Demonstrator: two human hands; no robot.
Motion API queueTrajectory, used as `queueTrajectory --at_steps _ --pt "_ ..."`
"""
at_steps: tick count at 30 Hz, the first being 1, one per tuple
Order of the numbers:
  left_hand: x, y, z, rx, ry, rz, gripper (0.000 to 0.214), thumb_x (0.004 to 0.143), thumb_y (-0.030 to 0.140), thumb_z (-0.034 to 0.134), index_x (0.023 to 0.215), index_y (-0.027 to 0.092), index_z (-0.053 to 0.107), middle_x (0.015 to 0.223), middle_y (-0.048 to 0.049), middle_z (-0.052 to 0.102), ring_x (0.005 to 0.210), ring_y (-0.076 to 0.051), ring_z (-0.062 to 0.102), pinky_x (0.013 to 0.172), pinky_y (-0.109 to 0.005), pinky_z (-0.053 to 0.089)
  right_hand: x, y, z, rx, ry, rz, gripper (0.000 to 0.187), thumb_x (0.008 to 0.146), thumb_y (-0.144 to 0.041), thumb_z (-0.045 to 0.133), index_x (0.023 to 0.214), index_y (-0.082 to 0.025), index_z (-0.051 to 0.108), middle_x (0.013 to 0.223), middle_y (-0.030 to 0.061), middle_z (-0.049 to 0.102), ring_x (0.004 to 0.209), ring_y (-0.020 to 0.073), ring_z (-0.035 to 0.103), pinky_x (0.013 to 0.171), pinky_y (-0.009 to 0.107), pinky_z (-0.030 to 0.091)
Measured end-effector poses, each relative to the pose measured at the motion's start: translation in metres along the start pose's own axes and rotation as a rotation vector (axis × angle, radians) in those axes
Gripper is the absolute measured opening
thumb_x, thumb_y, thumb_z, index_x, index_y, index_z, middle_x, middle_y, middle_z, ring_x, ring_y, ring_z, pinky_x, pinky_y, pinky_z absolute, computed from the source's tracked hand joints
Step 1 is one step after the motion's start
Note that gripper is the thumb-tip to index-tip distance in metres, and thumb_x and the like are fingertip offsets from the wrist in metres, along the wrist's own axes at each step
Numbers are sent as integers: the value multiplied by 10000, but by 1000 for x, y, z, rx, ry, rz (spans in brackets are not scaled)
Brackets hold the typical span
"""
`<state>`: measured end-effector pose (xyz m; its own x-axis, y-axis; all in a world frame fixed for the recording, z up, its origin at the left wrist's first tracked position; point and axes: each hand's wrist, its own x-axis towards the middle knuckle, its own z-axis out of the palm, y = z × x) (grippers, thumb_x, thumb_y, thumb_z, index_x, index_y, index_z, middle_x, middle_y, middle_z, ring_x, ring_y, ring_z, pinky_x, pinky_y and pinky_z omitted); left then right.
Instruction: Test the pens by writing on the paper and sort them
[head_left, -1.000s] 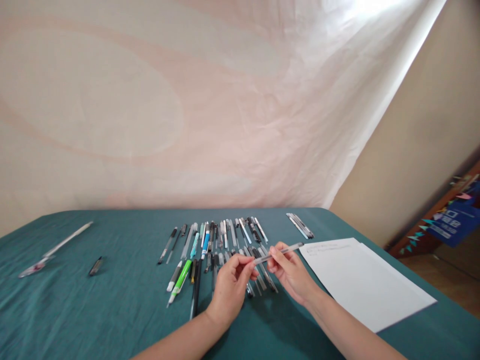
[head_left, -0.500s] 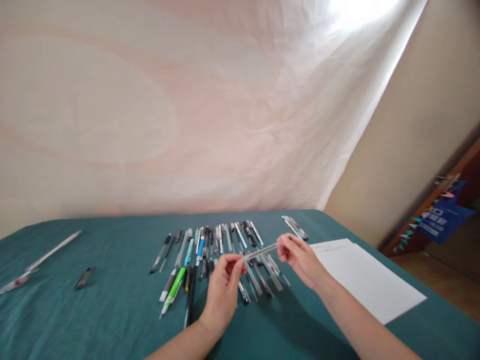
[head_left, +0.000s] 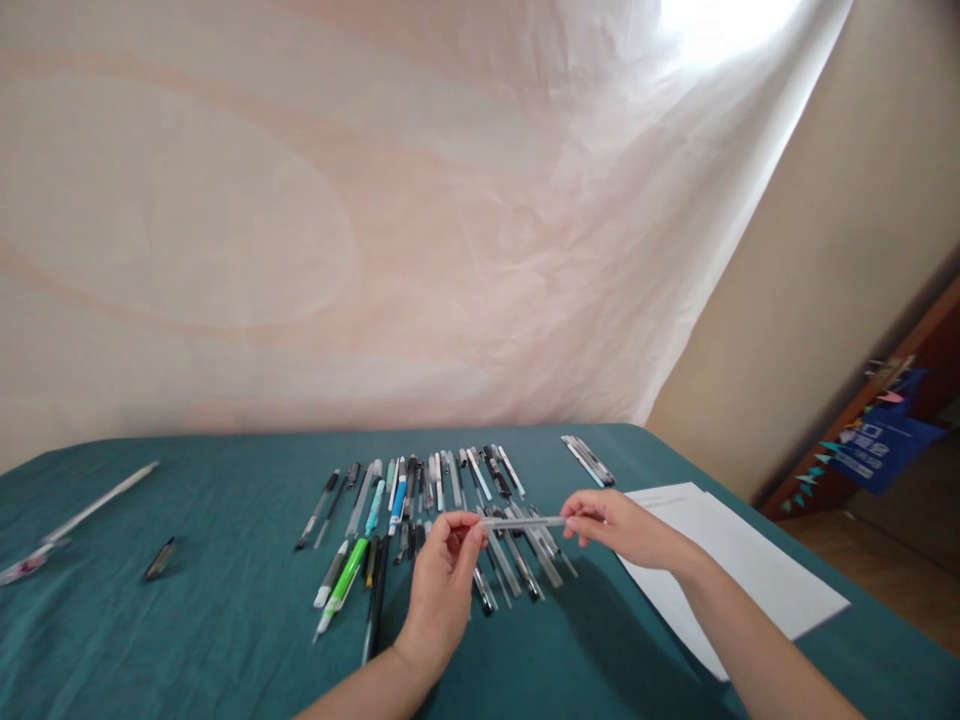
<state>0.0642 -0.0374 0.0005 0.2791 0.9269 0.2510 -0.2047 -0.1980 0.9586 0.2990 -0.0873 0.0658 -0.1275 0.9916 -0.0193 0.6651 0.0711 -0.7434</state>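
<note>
A thin, translucent pen tube [head_left: 523, 523] stretches almost level between my two hands, above the scattered pens. My left hand [head_left: 444, 590] pinches its left end between thumb and fingers. At the other end, my right hand [head_left: 616, 526] grips it with the fingertips. Beneath and beyond the tube lie many pens and clear pen parts [head_left: 504, 560], partly covered by my hands. Left of my left hand are a bright green pen [head_left: 349, 577], a grey-and-white pen [head_left: 331, 572] and a long black pen [head_left: 375, 600].
White paper sheets [head_left: 765, 570] lie at the right, partly under my right forearm. A small group of pens [head_left: 588, 460] sits at the back right. On the left of the green cloth are a short dark piece [head_left: 159, 559] and a long white stick [head_left: 101, 512].
My right hand has lowered and shifted slightly right, turning palm-down. The tube has gone from slanting up at the right to nearly level. My left hand stays almost in place.
</note>
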Motion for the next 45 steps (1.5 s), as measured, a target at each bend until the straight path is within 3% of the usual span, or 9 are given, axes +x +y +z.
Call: queueTrajectory --at_steps 3,6,8,15,22,30,34,39,45 --pt "-2 -1 1 13 25 64 253 827 288 475 1059 204 418 988 -56 520 878 -150 533 787 -303 437 6 13 -3 -15 104 5 197 810 -308 461 873 -171 588 799 33 676 677 145 621 609 240 451" --pt "-7 3 0 155 -4 185 208 834 246 459 1039 222 435 1133 -76 429 973 -158 496 843 -318 414 14 37 -10 -139 420 170 259 824 -342 408 920 -171 577 813 36 682 637 139 630 549 216 445" --pt "-13 9 -1 269 -90 215 148 841 220 434 986 222 467 1167 -79 394 1022 -169 469 867 -326 400 20 54 -15 -275 590 305 289 828 -353 382 917 -167 585 814 46 687 620 139 634 533 210 432" --pt "-22 28 -3 490 -353 283 183 814 109 386 896 217 508 1107 -81 449 1061 -185 452 903 -349 382 41 85 -21 -562 712 493 263 789 -326 441 792 -167 651 781 116 687 749 227 628 586 256 380" --pt "-23 28 -4 576 -391 346 221 792 85 370 898 213 515 1089 -86 464 1041 -188 463 895 -353 392 61 87 -10 -732 691 592 265 808 -316 444 842 -146 644 802 161 670 777 249 626 602 284 375" --pt "-24 21 0 556 -396 333 241 775 63 377 904 214 512 1098 -78 451 1044 -176 455 902 -330 379 60 87 -10 -737 631 583 246 803 -310 470 862 -132 628 827 188 659 796 266 621 642 318 389" --pt "-23 22 0 547 -391 312 232 785 72 377 903 214 517 1094 -73 451 1039 -168 458 899 -317 379 54 74 -3 -658 585 483 277 801 -336 462 894 -124 615 838 170 655 794 263 608 649 321 383" --pt "-20 27 -1 541 -392 271 200 798 109 392 902 210 530 1085 -83 464 1016 -181 478 878 -333 402 38 49 27 -456 389 282 267 764 -399 496 683 -174 615 661 19 651 635 147 591 571 219 385" --pt "-19 29 0 544 -396 257 192 801 131 395 903 214 535 1070 -84 471 981 -187 497 856 -346 421 24 41 52 -243 318 251 225 738 -369 514 746 -161 599 665 22 652 587 132 568 506 207 359"
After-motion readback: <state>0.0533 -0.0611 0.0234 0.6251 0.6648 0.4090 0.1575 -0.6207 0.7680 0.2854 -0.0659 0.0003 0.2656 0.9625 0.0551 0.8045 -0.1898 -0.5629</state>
